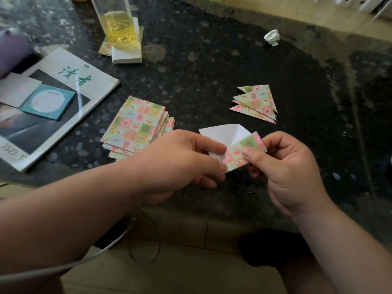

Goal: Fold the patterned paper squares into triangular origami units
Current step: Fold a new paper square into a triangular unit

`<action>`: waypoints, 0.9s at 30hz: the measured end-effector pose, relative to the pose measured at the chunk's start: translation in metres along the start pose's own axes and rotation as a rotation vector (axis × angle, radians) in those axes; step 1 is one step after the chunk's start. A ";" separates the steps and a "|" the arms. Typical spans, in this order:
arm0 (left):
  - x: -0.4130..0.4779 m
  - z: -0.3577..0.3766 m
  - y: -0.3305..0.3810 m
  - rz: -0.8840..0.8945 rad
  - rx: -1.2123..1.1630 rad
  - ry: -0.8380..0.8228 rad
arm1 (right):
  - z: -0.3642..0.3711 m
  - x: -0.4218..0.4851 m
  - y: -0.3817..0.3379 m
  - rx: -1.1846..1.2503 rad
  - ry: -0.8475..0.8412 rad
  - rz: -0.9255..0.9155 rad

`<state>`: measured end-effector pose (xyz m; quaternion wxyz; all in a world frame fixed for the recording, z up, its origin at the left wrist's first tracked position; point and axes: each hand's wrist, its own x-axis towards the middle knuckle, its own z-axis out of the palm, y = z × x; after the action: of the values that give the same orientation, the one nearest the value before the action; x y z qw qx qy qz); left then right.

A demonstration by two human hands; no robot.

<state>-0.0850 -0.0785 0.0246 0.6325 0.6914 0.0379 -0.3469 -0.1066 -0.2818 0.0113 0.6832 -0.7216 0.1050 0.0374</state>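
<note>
1. Left grip [180, 160] pinches the left end of a half-folded paper square [248, 145] between thumb and fingers; right grip [290, 166] pinches its patterned right flap.
2. The square is held just above the dark speckled worktop [212, 71], its white inside showing on the far side.
3. A stack of unfolded patterned squares [135, 128] lies left of the hands.
4. Finished triangular units [256, 102] overlap on the worktop beyond the right grip.
5. A glass of yellow liquid [119, 26] stands far left.
</note>
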 end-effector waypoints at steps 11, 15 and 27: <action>0.005 0.006 -0.003 0.094 0.104 0.191 | 0.008 0.001 -0.004 0.103 0.025 0.149; 0.003 0.006 -0.002 0.116 0.174 0.242 | 0.009 0.003 -0.007 0.117 0.004 0.217; 0.010 0.016 -0.015 -0.027 -0.179 0.116 | 0.016 -0.006 -0.013 -0.117 -0.027 0.144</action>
<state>-0.0920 -0.0941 0.0073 0.6837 0.6506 0.1149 -0.3100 -0.1087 -0.2652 0.0239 0.6368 -0.7503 0.1451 0.1023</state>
